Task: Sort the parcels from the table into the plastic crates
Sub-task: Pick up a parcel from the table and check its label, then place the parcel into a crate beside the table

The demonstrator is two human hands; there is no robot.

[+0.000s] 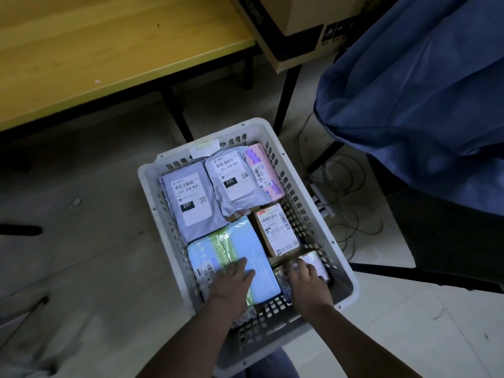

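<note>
White crate (152,192) on floor: six parcels, two grey (195,205). Left hand (234,279) flat, fingers straight, on blue parcel (245,246); right hand (306,279) gripping small parcel (313,261), near right.

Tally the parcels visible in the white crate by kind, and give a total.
Grey mailer bags with 231 labels: 2
Pink parcel: 1
Brown cardboard box: 1
Blue-green plastic-wrapped parcel, under the left hand: 1
Small shiny wrapped parcel, under the right hand: 1
Total: 6 visible; edges of others show beneath.
</note>
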